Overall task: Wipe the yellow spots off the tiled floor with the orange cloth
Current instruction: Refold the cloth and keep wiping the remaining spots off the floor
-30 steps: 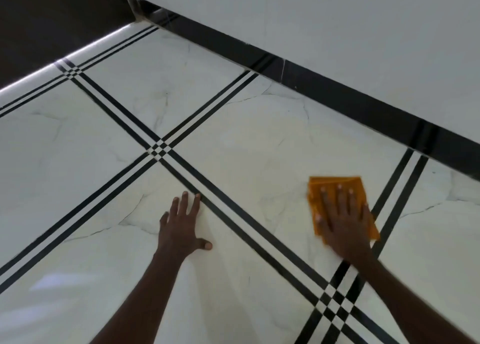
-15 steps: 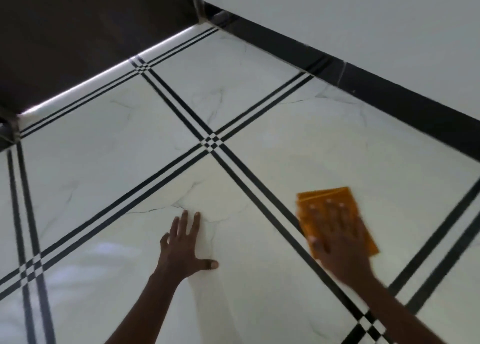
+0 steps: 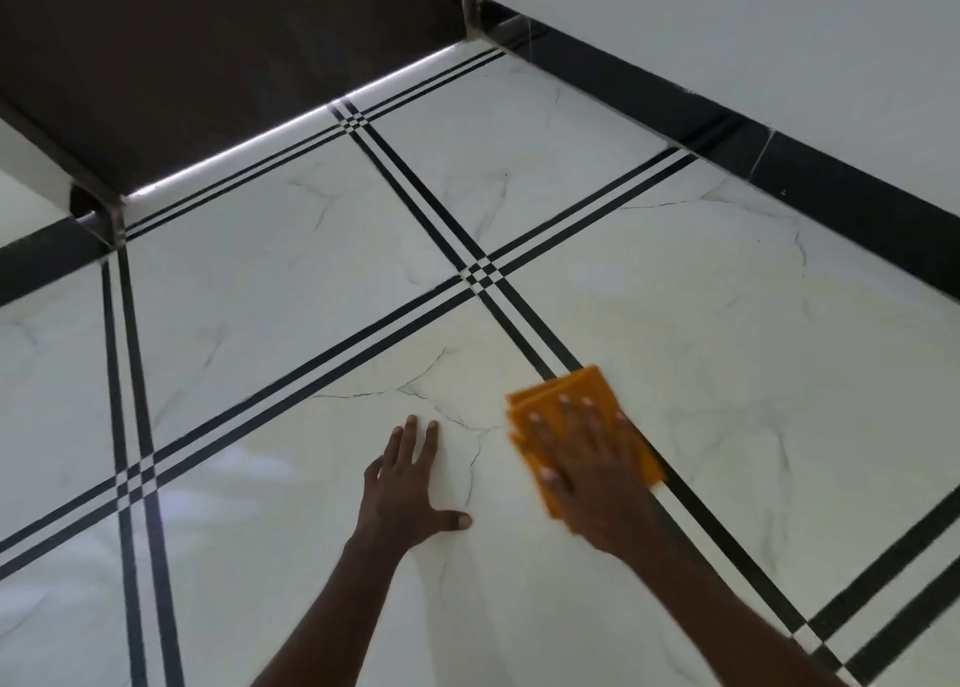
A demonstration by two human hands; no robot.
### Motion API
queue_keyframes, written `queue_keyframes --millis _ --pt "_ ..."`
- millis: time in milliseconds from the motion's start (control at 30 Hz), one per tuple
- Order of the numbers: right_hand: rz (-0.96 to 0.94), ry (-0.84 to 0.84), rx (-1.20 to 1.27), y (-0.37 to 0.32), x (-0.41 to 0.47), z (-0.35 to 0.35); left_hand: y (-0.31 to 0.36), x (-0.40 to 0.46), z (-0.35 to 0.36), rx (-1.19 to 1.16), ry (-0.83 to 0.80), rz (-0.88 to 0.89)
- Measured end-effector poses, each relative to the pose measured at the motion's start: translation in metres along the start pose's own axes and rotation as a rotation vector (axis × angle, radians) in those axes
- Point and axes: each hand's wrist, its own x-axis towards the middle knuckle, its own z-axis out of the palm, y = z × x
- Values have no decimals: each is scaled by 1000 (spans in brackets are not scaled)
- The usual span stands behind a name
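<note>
The folded orange cloth (image 3: 582,393) lies flat on the white marble tiled floor (image 3: 311,297), across a pair of black tile stripes. My right hand (image 3: 589,471) presses down on the cloth with straight, spread fingers and covers most of it. A little to its left, my left hand (image 3: 408,484) rests flat on a bare tile, fingers straight and thumb out to the right. I can make out no yellow spots on the tiles; anything under the cloth is hidden.
A white wall with a black skirting (image 3: 779,167) runs along the right side. A dark door (image 3: 208,52) stands at the back, with a bright gap along its bottom edge. Double black stripes (image 3: 483,273) cross the floor between tiles.
My right hand has slid the cloth leftward, from the tile on the right onto the black stripes, closer to my left hand. The view has turned left; the left hand stays planted.
</note>
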Motion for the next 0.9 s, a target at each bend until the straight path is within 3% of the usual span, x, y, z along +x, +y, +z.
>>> queue_keyframes --millis 100,167,300,433,567,633,733,800,900 --pt "172 33 -39 75 -35 -17 1 0 2 5 1 5" --pt "294 40 -85 114 -1 -19 2 0 5 11 19 0" --pt "366 49 -30 92 121 -1 2 1 12 -18 53 -43" --pt "152 123 -9 -8 151 18 -1 -3 13 -68 45 -157" --pt "-137 -62 -16 -40 40 8 -7 -5 10 -38 24 -154" --pt "-61 -48 -18 -5 -20 -3 -9 -6 9 -35 25 -146" --pt "220 -49 -78 72 -59 -23 -8 -7 10 -20 29 -142" --pt "376 -59 -105 101 -32 -23 -7 -5 10 -6 28 -143" --pt "451 20 -32 81 49 -11 -6 -4 10 3 6 -138"
